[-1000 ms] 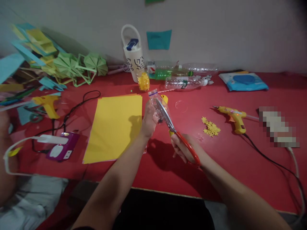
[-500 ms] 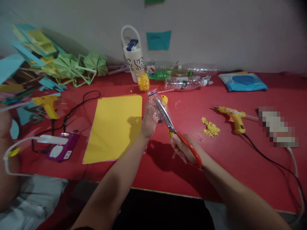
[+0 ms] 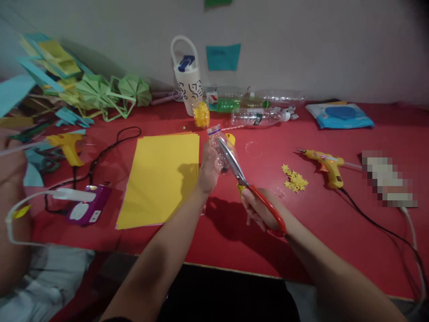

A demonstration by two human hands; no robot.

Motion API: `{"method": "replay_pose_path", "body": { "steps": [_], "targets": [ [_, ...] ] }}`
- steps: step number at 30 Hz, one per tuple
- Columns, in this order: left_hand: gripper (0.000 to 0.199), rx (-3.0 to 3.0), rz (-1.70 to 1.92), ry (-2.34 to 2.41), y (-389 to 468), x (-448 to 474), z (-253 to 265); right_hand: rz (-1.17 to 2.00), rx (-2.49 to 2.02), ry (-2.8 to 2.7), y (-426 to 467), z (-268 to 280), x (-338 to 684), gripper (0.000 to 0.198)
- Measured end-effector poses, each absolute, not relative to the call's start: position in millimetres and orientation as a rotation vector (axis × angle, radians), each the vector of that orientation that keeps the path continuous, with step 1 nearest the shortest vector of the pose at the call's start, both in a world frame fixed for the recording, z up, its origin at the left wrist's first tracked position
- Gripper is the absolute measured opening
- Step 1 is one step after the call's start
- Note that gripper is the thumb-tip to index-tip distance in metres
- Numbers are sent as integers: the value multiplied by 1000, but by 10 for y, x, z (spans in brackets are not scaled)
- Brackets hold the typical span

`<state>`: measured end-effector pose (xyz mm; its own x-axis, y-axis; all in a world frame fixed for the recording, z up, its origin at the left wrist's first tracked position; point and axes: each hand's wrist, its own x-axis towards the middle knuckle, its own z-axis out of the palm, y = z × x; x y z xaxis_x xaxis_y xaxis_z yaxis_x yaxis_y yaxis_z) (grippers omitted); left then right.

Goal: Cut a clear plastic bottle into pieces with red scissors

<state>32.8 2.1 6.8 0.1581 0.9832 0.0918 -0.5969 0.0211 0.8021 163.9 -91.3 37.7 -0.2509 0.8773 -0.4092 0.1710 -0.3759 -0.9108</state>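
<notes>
- Barely any shift since a second ago: right hand (image 3: 259, 210) has slid slightly down and right with the scissors; bottle piece sits in the same spot above the table.
- Red tabletop (image 3: 335, 232) fills the view, grey wall behind it.
- Stack of yellow paper sheets (image 3: 161, 176) lies flat, just left of the hands.
- Pile of green and blue folded paper shapes (image 3: 97, 91) sits at far left against the wall.
- White cylindrical carrier with loop handle (image 3: 187, 82) stands upright at the wall; clear plastic bottles (image 3: 259, 117) lie on their sides to its right.
- Blue wet-wipe pack (image 3: 340, 115) lies flat at far right.
- Yellow glue gun with black cord (image 3: 326, 164) rests on the table right of the hands, well apart from them.
- Left hand (image 3: 208, 167) is wrapped around the clear cut-off plastic bottle piece (image 3: 219, 145), held up off the table, its threaded neck pointing away.
- Right hand's fingers are curled through the handles of the red-handled scissors (image 3: 250, 190); blades lie against the bottle piece.
- Small yellow paper stars (image 3: 295, 179) lie clustered between scissors and glue gun.
</notes>
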Motion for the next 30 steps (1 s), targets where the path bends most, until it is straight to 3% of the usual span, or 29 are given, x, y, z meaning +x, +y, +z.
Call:
{"method": "replay_pose_path", "body": {
  "steps": [13,30],
  "targets": [
    [43,671,1354,681,138,199,27,1787,-1326,-1342,-863,277,1746,61],
    [27,669,1233,676,257,129,122,1330,-1608,-1471,-627,412,1816,54]
  ]
}}
